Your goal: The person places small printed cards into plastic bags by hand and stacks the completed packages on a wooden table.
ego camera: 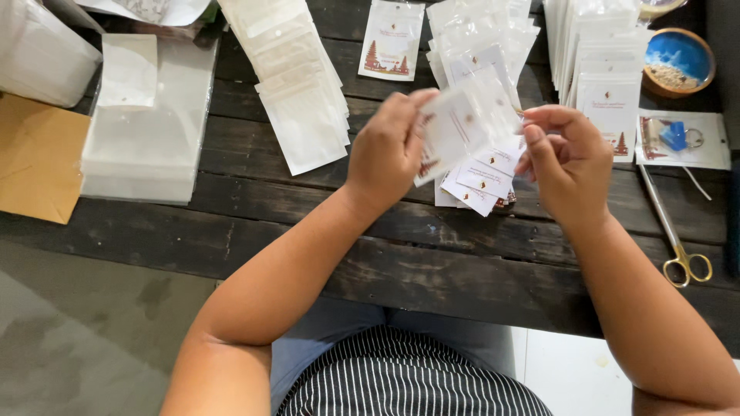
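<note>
My left hand point(388, 150) and my right hand point(566, 162) hold a small white printed card in a clear plastic sleeve point(462, 123) between them, raised above the dark wooden table point(432, 254). The left fingers pinch its left edge; the right fingertips touch its right side. The card looks motion-blurred. Directly under it lies a loose pile of similar white cards point(478, 181).
Rows of overlapping sleeved cards point(297, 77) fan out at the back, more stacks point(601, 69) at the right. A stack of clear bags point(146, 131) lies at left beside a brown envelope point(35, 158). Gold-handled scissors point(678, 243), a blue bowl point(678, 62) and a packaged keyring point(682, 139) sit at right.
</note>
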